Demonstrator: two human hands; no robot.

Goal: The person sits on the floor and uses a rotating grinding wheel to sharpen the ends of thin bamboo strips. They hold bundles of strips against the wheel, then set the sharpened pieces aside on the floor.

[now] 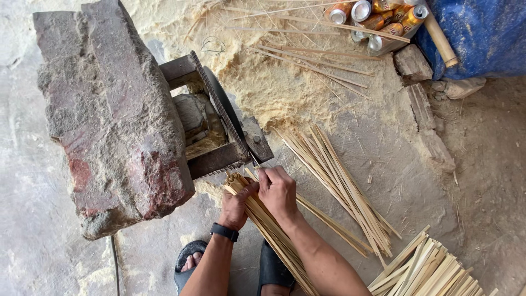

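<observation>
Dusty concrete floor (33,230) is strewn with sawdust, a big stone block (109,109) is seen weighing down a metal blade frame (219,118), a bundle of bamboo strips (268,225) is gripped at its top by left hand (236,205) and right hand (278,192), loose split strips (339,186) lie beside, cans (378,16) far right.

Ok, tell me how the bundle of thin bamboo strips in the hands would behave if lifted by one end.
The bundle of bamboo strips looks long and thin, so it would probably sag and flex. Nothing visibly ties it, so strips may slide loose and fan out like the loose pile. Probably light: the left hand and right hand grip it easily.
</observation>
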